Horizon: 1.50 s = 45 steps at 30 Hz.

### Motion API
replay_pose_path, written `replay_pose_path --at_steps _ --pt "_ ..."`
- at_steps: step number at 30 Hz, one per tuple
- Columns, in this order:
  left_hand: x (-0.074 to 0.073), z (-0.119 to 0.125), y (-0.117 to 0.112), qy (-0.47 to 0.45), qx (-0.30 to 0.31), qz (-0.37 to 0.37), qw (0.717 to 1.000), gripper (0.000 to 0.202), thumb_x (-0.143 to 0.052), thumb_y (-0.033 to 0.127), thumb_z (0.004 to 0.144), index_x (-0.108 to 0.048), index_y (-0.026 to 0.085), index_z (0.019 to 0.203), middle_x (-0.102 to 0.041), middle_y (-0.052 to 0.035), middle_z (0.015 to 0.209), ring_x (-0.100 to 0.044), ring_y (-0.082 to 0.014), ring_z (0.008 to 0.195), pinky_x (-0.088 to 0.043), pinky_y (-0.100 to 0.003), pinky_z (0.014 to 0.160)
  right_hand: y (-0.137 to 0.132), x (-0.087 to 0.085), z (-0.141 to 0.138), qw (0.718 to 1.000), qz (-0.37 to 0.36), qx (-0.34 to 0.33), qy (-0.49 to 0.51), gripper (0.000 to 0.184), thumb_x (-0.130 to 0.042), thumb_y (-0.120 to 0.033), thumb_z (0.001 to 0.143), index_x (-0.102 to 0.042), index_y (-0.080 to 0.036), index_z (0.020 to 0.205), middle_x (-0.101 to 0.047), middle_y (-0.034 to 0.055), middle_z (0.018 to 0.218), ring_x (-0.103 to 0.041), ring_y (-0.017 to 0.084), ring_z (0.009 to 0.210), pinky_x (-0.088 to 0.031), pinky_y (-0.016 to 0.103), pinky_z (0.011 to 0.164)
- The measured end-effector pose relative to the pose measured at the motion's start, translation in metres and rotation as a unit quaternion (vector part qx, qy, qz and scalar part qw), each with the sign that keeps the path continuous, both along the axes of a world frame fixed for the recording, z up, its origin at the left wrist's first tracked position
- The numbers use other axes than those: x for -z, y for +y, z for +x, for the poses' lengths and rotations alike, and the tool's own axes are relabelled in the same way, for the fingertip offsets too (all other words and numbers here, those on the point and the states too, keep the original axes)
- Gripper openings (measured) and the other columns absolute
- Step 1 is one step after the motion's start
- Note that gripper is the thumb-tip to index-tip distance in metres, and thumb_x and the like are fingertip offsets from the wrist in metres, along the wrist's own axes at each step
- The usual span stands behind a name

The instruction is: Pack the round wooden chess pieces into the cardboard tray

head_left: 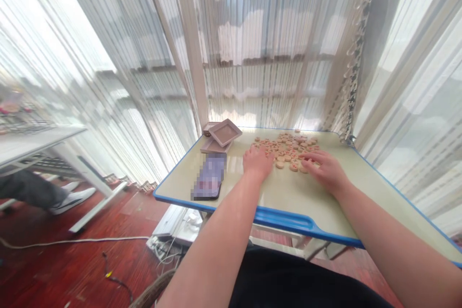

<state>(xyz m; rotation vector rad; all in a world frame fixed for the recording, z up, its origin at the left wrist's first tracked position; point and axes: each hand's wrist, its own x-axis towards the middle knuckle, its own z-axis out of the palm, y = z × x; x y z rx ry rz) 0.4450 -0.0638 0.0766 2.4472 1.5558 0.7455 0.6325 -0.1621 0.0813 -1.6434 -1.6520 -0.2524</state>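
Many round wooden Chinese chess pieces [287,158] with red and dark characters lie in a loose spread on the pale desk [288,197]. My left hand [258,162] rests palm down at the left edge of the spread, its fingers stretched out among the nearest pieces. At the right edge is my right hand [327,172], fingers extended leftward and apart, their tips at the pieces. One piece [303,169] lies by its thumb, partly covered. I see nothing gripped in either hand.
Shallow box parts [225,132] are stacked at the desk's back left. In front of them lies a phone [209,178]. A blue rim [285,218] edges the desk. Striped sheer curtains [267,82] hang behind. Cables [162,250] run below, and another person's shoe [74,199] shows at left.
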Motion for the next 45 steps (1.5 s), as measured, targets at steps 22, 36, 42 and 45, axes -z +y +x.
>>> replay_pose_path --at_steps 22,36,42,45 --pt "-0.036 -0.025 -0.022 -0.015 0.134 0.045 0.99 0.056 -0.029 0.047 0.085 -0.045 0.008 0.122 -0.038 -0.0172 0.135 -0.02 -0.0299 0.132 -0.018 -0.039 0.107 0.001 0.009 0.01 0.999 -0.025 0.041 0.009 0.034 -0.049 -0.038 0.076 -0.061 -0.022 0.104 -0.061 0.0086 0.11 -0.051 0.028 0.108 -0.038 0.045 0.093" --pt "-0.041 -0.158 0.136 -0.205 -0.082 0.005 0.975 0.038 -0.029 0.038 0.086 -0.056 0.019 0.068 -0.063 -0.0044 0.071 -0.058 -0.0167 0.072 -0.041 -0.026 0.065 0.125 -0.057 -0.174 0.987 -0.007 -0.123 0.101 0.031 -0.045 -0.028 0.079 -0.058 -0.022 0.107 -0.051 0.0073 0.125 -0.046 0.022 0.115 -0.039 0.038 0.095" --pt "-0.028 -0.162 0.149 -0.092 -0.075 0.0 0.993 0.035 -0.036 0.042 0.084 -0.063 0.019 0.083 -0.067 -0.0093 0.088 -0.06 -0.0219 0.086 -0.041 -0.03 0.07 0.209 -0.052 -0.176 0.989 -0.13 0.033 0.062 0.045 -0.045 -0.021 0.073 -0.052 -0.005 0.115 -0.057 0.02 0.114 -0.049 0.031 0.11 -0.039 0.041 0.09" --pt "-0.03 -0.16 0.153 -0.055 -0.082 -0.017 0.995 0.037 -0.037 0.044 0.083 -0.064 0.02 0.085 -0.067 -0.0101 0.089 -0.06 -0.0238 0.086 -0.042 -0.032 0.07 0.222 -0.051 -0.175 0.981 -0.18 0.051 0.058 0.048 -0.05 -0.022 0.068 -0.054 -0.004 0.112 -0.061 0.022 0.104 -0.056 0.035 0.097 -0.043 0.04 0.075"
